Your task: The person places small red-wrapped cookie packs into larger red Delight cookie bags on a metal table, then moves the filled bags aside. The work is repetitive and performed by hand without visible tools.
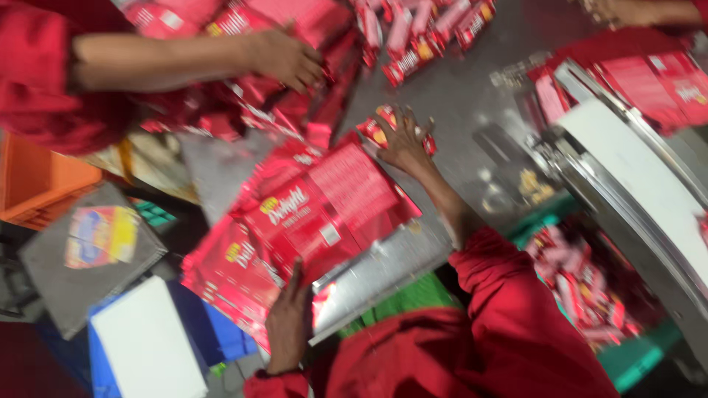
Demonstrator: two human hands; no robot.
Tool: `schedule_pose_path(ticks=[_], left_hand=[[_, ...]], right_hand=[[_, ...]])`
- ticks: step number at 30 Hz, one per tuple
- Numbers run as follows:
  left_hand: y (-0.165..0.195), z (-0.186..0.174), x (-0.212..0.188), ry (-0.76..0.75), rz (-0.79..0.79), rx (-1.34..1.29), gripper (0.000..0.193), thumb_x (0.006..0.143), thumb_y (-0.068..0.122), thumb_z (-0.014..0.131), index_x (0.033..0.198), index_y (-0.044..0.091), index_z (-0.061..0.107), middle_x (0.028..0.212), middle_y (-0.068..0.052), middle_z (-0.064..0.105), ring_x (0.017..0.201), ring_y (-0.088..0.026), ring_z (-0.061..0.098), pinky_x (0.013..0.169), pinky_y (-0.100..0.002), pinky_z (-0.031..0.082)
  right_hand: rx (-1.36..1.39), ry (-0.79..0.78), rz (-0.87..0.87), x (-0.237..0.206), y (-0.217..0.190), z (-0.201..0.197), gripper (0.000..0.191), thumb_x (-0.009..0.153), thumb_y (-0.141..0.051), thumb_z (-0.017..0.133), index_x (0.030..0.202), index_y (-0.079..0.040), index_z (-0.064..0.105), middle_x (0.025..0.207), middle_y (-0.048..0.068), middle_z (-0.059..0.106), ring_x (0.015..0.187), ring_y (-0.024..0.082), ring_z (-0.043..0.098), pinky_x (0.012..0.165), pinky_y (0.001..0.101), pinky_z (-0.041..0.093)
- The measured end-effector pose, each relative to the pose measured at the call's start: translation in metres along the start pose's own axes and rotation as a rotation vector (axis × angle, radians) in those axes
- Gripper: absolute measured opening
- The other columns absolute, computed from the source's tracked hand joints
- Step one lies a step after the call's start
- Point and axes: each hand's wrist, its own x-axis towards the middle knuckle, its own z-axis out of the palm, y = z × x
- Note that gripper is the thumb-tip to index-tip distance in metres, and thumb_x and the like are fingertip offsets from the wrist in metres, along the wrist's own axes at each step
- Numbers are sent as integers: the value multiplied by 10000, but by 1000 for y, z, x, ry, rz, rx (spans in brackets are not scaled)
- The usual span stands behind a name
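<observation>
**Gathering red packets into a large red bag**

Holding the large red bag [310, 221] by its silver open edge, the left hand [289, 320] grips with fingers curled. The right hand [404, 140] lies spread over small red packets [376, 131] on the grey table [457, 96]; whether it grips one is unclear. More packets [420, 37] lie loose beyond, so much seems left. A co-worker's hand [284, 57] rests on other bags. Blur hides the bag's contents.
</observation>
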Motion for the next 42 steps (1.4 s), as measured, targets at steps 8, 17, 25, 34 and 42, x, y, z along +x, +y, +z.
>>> schedule_pose_path(ticks=[8,17,25,34,42], left_hand=[[4,-2,-2,-58,11,60,223,866,140,649,1067,181,737,1585,16,481,800,-296,696,622,-426,573],[11,-12,-1,-105,-46,82,197,835,105,651,1007,149,735,1586,-2,491,797,-287,701,648,-418,569],[8,-1,-13,110,88,37,250,943,122,647,1173,160,737,1495,-130,614,1093,-356,713,790,-444,588],[-7,11,-13,50,196,20,288,1007,72,615,1264,142,726,1526,-188,587,1187,-389,685,888,-457,587],[11,-15,-14,54,130,74,267,962,67,618,1188,152,731,1529,-160,604,1105,-371,705,808,-455,588]], right_hand=[[41,148,-251,-79,73,9,624,932,-489,711,1501,-340,506,1617,123,344,1481,381,273,1135,706,161],[292,149,-149,-56,110,-3,686,872,-225,779,1489,-121,499,1406,165,589,1306,403,516,1095,493,399],[714,568,-107,-135,80,-38,769,894,-147,832,1551,-124,433,1534,148,552,1445,329,521,1222,445,413],[877,571,260,-408,150,31,675,964,-204,770,1529,-44,436,1508,123,515,1407,216,522,1193,370,439],[973,792,1101,-460,288,57,723,952,-265,681,1564,-101,333,1558,100,433,1406,241,429,1126,421,360]])
